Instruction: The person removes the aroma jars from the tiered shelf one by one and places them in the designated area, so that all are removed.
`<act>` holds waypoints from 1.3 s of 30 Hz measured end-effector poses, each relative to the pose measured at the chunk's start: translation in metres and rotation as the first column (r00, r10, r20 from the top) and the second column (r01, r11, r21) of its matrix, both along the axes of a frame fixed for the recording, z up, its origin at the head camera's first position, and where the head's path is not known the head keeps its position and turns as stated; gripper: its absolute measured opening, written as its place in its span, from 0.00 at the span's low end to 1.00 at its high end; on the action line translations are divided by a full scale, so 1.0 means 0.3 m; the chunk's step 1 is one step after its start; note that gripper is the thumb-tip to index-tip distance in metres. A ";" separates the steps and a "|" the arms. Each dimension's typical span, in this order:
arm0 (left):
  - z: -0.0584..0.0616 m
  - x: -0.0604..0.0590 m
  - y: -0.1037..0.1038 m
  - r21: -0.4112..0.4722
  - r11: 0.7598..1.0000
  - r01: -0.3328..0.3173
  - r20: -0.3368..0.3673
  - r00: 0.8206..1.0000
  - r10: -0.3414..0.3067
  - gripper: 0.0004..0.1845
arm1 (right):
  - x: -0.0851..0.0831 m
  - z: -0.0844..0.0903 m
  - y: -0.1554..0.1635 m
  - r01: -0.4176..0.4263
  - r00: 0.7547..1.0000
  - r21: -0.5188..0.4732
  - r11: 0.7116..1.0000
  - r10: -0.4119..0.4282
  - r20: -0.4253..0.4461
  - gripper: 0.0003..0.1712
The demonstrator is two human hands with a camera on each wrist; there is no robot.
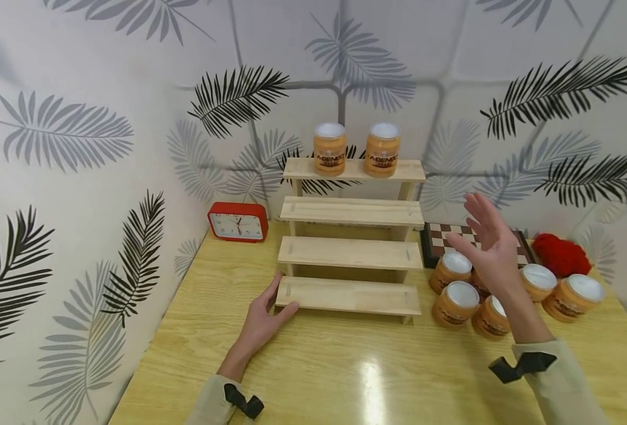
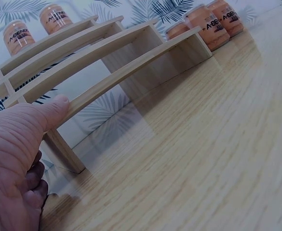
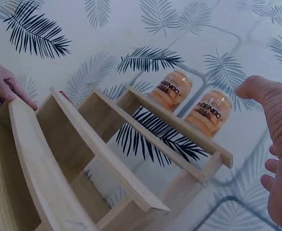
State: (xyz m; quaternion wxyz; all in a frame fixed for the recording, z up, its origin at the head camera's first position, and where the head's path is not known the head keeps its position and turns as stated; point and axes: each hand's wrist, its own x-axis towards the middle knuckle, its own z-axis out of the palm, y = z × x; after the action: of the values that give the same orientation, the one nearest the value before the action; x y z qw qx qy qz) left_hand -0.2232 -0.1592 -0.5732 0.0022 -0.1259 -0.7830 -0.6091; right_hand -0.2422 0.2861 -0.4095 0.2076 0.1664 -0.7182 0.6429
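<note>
On the counter [image 1: 313,372], the wooden rack [image 1: 350,252] is pinched at its bottom left end by the left hand [image 1: 262,321]; two jars [image 1: 330,151] are carried on top; the right hand [image 1: 493,251] is held spread.

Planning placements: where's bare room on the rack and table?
Free: rack's lower three steps, except lowest's left end, gripped by left hand; table in front of rack; table between clock and left hand. Crowded: right of rack, with jars, chessboard, red bundle; right hand nearby.

Stepped rack [image 1: 349,254]: wood, smooth, matt; worktop [image 1: 313,366]: wood-grain, glossy; jars [image 1: 382,151]: plastic-looking, glossy; clock [image 1: 238,222]: plastic-looking, smooth; red bundle [image 1: 560,255]: fuzzy, cloth-like
</note>
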 end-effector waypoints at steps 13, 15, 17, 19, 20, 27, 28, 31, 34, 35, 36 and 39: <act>-0.015 -0.004 -0.001 0.015 1.000 0.010 -0.011 1.000 -0.010 0.46 | -0.202 0.114 -0.056 -0.032 0.994 -0.064 0.997 0.039 0.102 0.51; -0.014 -0.002 0.000 0.018 1.000 0.011 -0.007 1.000 -0.011 0.46 | -0.232 0.125 -0.061 -0.023 0.993 -0.051 0.998 0.029 0.116 0.52; -0.012 0.000 0.000 0.015 1.000 0.010 -0.005 1.000 -0.010 0.47 | -0.261 0.137 -0.069 -0.023 0.991 -0.026 0.999 0.027 0.131 0.53; -0.009 0.002 0.001 0.012 1.000 0.006 -0.004 1.000 -0.006 0.47 | -0.289 0.150 -0.080 -0.032 0.989 -0.015 0.999 0.034 0.147 0.54; -0.007 0.002 0.001 0.012 1.000 0.005 -0.004 1.000 -0.005 0.47 | -0.303 0.158 -0.086 -0.039 0.987 -0.009 0.999 0.040 0.154 0.55; 0.000 0.003 0.000 0.009 1.000 0.010 -0.011 1.000 -0.010 0.47 | -0.399 0.196 -0.132 -0.128 0.968 -0.058 0.990 0.138 0.211 0.57; -0.001 0.003 -0.001 0.007 1.000 0.009 -0.010 1.000 -0.009 0.47 | -0.409 0.200 -0.141 -0.134 0.966 -0.057 0.989 0.143 0.217 0.57; -0.006 0.002 -0.003 0.009 1.000 0.004 -0.008 1.000 -0.004 0.46 | -0.437 0.209 -0.167 -0.145 0.960 -0.042 0.989 0.150 0.237 0.57; -0.008 0.000 -0.003 0.015 1.000 0.002 -0.009 1.000 -0.002 0.46 | -0.459 0.217 -0.196 -0.165 0.955 -0.039 0.986 0.169 0.245 0.57; -0.005 0.000 -0.002 0.018 1.000 0.002 -0.007 1.000 -0.002 0.46 | -0.465 0.219 -0.205 -0.174 0.952 -0.037 0.984 0.177 0.248 0.57; -0.002 0.000 0.000 0.016 1.000 0.002 -0.005 1.000 -0.002 0.46 | -0.471 0.221 -0.214 -0.184 0.949 -0.035 0.982 0.186 0.254 0.57; 0.026 0.011 0.004 0.013 1.000 0.007 0.004 1.000 -0.007 0.46 | -0.485 0.225 -0.238 -0.200 0.943 -0.013 0.980 0.196 0.270 0.58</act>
State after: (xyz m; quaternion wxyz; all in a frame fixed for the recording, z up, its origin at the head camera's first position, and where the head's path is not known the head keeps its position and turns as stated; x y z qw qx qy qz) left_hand -0.2198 -0.1579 -0.5653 -0.0006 -0.1277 -0.7784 -0.6146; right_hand -0.3878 0.2147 -0.3420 0.0409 0.1504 -0.7242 0.6718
